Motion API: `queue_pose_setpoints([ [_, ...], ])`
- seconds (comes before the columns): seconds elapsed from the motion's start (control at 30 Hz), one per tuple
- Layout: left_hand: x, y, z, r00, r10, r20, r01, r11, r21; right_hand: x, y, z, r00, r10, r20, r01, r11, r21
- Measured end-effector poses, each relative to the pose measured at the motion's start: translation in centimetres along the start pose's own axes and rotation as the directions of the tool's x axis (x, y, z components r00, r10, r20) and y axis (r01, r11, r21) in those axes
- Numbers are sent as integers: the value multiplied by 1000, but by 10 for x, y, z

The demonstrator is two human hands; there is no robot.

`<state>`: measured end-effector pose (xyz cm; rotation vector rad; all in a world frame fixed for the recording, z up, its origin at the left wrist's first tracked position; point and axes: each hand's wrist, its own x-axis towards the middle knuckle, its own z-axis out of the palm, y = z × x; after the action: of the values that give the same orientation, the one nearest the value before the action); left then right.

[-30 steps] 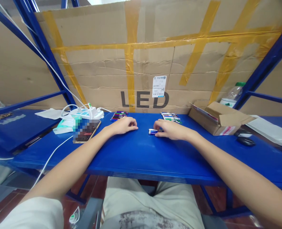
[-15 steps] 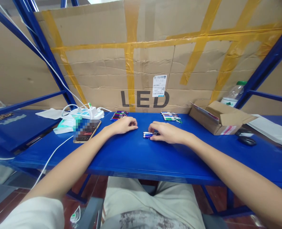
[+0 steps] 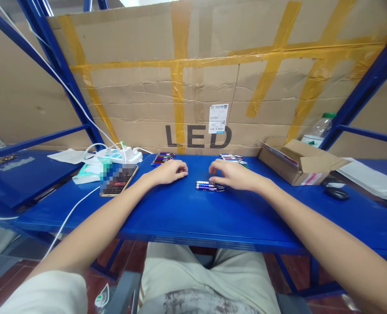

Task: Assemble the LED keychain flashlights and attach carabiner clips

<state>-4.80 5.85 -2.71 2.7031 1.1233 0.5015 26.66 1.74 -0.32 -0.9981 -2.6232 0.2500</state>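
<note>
Two or so short shiny metal tubes with clips (image 3: pixel 206 186), blue and silver, like keychain flashlights, lie together on the blue table (image 3: pixel 167 213). My right hand (image 3: pixel 232 174) hovers just behind and right of them, thumb and fingers apart, with nothing in it. My left hand (image 3: pixel 172 171) rests on the table with loosely bent fingers and shows nothing in its grasp. Just behind it lies a row of coloured tubes (image 3: pixel 162 158), red, green and purple. Beyond my right hand is another row of tubes (image 3: pixel 230 157), partly hidden by that hand.
On the left are a phone (image 3: pixel 118 181), a white power strip (image 3: pixel 114 155) with cables, and a green-white packet (image 3: pixel 91 170). To the right stand an open cardboard box (image 3: pixel 298 161), a black mouse (image 3: pixel 336 193) and a plastic bottle (image 3: pixel 320 128). A large cardboard sheet (image 3: pixel 141 100) closes off the back.
My right hand has let go of the blue and silver tubes and moved slightly up and away, so their clips now show. My left hand has stayed in place.
</note>
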Motion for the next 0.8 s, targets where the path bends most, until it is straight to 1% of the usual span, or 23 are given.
queue_pose_setpoints([
  [0.03,0,0,0,1000,-3,2,3,1000,6,0,3,-1,1000,5,-13,-5,1000,-6],
  [0.13,0,0,0,1000,-12,8,12,1000,11,0,7,-2,1000,-3,-2,3,1000,2],
  [0.27,-1,0,1,1000,-7,1,7,1000,-1,1,-4,0,999,-47,25,46,998,32],
  [0.37,-1,-1,1,1000,0,0,0,1000,-3,1,-15,4,995,-75,71,70,994,79],
  [0.47,-1,-1,2,1000,4,3,-4,1000,5,2,-22,10,990,-81,118,71,994,87],
  [0.6,0,-1,3,1000,7,8,-7,1000,7,2,-24,13,986,-75,152,64,995,80],
  [0.8,0,3,2,1000,22,-1,-22,1000,-10,1,-25,13,987,-66,145,54,995,86],
])
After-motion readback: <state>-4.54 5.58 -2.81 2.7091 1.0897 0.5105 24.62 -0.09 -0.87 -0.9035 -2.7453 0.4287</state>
